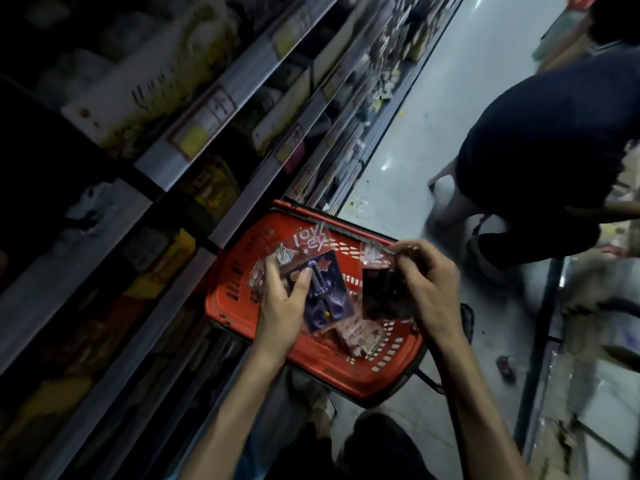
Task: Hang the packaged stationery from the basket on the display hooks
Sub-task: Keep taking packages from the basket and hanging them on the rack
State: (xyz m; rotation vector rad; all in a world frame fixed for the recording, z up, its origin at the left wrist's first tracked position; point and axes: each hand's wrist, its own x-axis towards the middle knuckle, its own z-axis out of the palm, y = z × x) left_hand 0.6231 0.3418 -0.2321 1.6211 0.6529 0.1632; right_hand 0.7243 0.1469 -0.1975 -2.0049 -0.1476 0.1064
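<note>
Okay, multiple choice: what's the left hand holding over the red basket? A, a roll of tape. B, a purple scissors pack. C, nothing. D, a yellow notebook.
B: the left hand grips a clear pack with a purple card showing scissors, above the basket; the right hand holds a dark pack.

The shelves [194, 140] on the left are smeared and dark — no label reads. The left hand [282, 306] covers one edge of the purple packet [325, 289]; the right hand [429, 289] hides much of the dark packet [381, 289]. A crouching person [540, 150] is cut off by the frame's right edge — their stool [450, 192] mostly hidden.
</note>
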